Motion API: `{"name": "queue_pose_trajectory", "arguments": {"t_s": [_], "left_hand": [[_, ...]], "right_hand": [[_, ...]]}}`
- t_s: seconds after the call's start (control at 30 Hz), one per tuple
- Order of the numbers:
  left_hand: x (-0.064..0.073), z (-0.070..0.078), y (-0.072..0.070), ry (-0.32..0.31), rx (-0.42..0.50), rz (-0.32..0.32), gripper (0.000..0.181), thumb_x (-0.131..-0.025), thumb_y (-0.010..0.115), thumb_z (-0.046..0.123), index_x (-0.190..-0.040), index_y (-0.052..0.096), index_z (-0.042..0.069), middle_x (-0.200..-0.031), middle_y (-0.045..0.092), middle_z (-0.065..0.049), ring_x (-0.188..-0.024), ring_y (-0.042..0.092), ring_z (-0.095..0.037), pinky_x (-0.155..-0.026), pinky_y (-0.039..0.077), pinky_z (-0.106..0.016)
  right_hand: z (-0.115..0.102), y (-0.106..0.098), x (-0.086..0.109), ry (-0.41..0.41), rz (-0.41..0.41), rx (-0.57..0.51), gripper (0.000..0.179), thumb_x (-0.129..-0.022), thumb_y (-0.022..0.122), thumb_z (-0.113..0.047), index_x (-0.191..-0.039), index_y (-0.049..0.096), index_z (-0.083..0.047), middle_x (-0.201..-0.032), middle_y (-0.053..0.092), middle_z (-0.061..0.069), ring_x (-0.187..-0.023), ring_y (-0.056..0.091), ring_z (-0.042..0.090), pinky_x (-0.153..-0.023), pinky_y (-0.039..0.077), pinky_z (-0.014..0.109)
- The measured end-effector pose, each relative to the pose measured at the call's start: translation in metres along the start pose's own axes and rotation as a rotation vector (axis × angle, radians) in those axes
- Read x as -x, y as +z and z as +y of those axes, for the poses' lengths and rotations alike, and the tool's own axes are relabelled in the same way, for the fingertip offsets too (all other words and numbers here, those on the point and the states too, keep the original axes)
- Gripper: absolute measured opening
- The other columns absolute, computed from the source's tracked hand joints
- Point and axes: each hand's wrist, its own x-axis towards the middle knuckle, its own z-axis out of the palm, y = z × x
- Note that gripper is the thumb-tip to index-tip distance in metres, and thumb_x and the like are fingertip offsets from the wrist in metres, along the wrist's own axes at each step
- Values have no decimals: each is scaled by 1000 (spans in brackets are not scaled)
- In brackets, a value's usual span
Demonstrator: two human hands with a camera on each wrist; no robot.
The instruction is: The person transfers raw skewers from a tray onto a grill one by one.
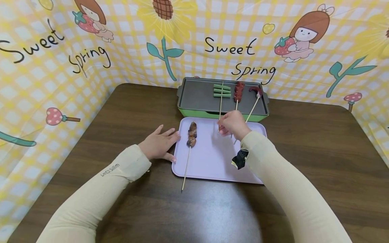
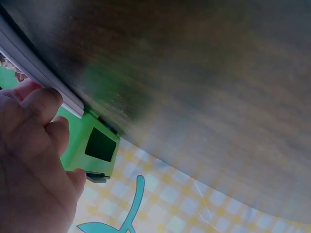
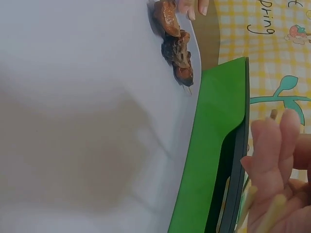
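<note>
My right hand point(image 1: 232, 125) pinches the lower stick of a skewer of green vegetable pieces point(image 1: 222, 90), which lies over the dark griddle point(image 1: 197, 98). Beside it are a skewer of red meat point(image 1: 238, 91) and a skewer with a dark red, curled piece point(image 1: 257, 91); their sticks run down behind or under this hand. My left hand point(image 1: 159, 143) has its fingers spread, fingertips right at the left rim of a pale purple tray point(image 1: 212, 168). On that tray lies a browned meat skewer point(image 1: 191, 135), its stick reaching past the front rim; the right wrist view shows the meat point(image 3: 177, 48) closely.
The griddle's green body point(image 2: 80, 136) stands directly behind the tray, close to the checked cloth backdrop point(image 1: 127, 50). Brown wooden table point(image 1: 310, 145) surrounds both. A small black item point(image 1: 240, 159) hangs at my right cuff, over the tray.
</note>
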Motion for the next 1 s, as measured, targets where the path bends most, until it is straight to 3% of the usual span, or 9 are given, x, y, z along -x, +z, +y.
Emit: {"name": "queue_pose_trajectory", "arguments": {"t_s": [1.0], "left_hand": [[-1, 0, 1, 3, 18, -2, 90, -79, 65, 56, -144, 37, 0, -151, 32, -19, -142, 22, -32, -112, 8, -58]], "right_hand": [[2, 1, 13, -5, 22, -19, 27, -91, 64, -10, -110, 65, 9, -57, 59, 3, -42, 53, 7, -50, 53, 23]]}}
